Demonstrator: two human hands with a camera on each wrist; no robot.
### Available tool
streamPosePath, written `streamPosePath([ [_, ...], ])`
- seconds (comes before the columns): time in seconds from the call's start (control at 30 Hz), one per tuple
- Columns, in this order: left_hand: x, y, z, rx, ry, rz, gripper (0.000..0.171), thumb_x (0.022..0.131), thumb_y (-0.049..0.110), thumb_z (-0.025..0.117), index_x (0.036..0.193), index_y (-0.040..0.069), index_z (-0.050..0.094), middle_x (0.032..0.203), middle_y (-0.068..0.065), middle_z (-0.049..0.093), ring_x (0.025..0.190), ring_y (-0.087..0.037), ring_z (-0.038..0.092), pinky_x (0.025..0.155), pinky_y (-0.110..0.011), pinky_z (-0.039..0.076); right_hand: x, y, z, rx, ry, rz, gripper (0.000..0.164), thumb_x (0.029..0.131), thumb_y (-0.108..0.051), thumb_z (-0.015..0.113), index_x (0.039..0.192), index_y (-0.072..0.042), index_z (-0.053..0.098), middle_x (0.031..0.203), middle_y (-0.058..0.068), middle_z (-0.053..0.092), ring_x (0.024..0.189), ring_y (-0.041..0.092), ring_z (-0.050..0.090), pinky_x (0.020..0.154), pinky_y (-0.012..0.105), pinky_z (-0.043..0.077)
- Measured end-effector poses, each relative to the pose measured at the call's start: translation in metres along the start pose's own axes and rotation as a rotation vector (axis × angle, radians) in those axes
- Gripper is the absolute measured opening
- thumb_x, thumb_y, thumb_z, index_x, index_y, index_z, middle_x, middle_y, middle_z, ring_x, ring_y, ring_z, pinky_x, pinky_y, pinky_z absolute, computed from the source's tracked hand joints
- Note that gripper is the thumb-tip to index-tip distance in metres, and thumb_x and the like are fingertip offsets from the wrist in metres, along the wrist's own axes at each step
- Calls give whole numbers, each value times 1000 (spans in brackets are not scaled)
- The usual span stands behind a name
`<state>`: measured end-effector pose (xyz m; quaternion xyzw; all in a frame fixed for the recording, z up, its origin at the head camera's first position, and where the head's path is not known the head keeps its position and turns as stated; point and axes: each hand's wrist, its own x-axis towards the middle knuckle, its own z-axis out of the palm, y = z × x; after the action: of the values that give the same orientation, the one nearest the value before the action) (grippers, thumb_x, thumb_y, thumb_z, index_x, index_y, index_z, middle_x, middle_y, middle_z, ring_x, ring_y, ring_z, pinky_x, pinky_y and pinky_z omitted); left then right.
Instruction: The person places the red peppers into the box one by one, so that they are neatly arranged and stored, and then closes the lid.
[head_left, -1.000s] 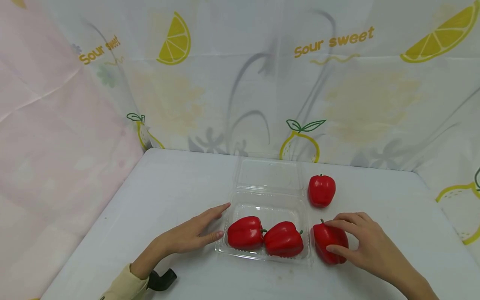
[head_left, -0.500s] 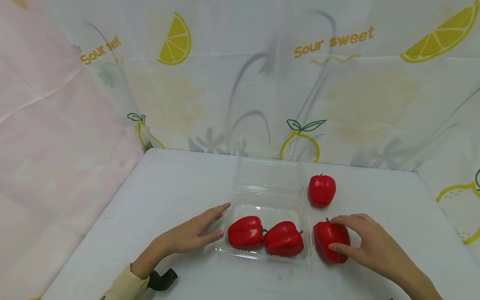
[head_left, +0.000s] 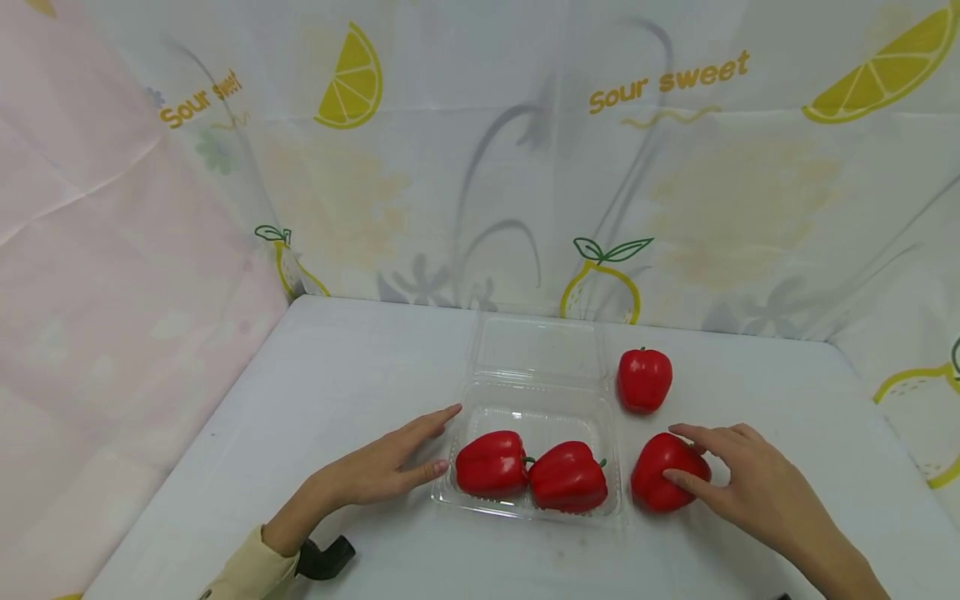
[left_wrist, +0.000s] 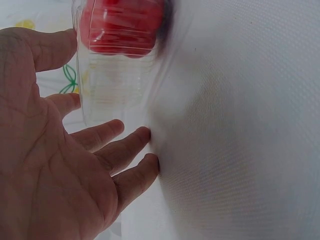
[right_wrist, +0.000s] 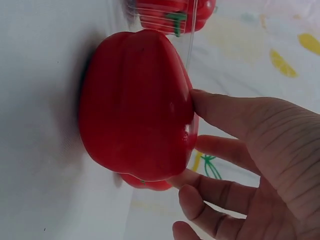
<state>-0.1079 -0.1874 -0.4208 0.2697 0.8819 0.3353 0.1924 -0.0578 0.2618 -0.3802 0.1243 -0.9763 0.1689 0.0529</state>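
Note:
Two red bell peppers [head_left: 491, 464] lie side by side along the near part of a clear plastic clamshell box [head_left: 517, 510], whose lid [head_left: 538, 346] is folded back. At its left rim rests my left hand [head_left: 386, 468], fingers spread, thumb and index finger at the wall. To the right of the box, my right hand [head_left: 750, 482] holds another red bell pepper [head_left: 663, 475] between thumb and fingertips. That pepper's stem is hidden from the head view. Behind it, a further red bell pepper [head_left: 644, 380] stands upright on the table, stem on top.
The white tabletop [head_left: 337, 358] runs back to a hanging cloth [head_left: 450, 167] printed with lemons. Pink cloth [head_left: 112, 292] borders the left side. A black curved object [head_left: 325, 558] sits beside the left sleeve.
The pepper under my right hand has turned and shifted slightly to the right and back, its stem going out of sight. My right hand moved a little rightward with it. The left hand stays put.

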Motion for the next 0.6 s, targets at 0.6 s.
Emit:
streamPosePath([
  [0.6, -1, 0, 0, -2, 2, -7, 74, 95, 54, 56, 157, 38, 20, 156, 7, 30, 137, -20, 40, 105, -57, 38, -7, 8, 7, 14, -85, 65, 78, 64, -64, 83, 125, -20, 65, 87, -5, 56, 79, 14, 51, 51, 25, 43],
])
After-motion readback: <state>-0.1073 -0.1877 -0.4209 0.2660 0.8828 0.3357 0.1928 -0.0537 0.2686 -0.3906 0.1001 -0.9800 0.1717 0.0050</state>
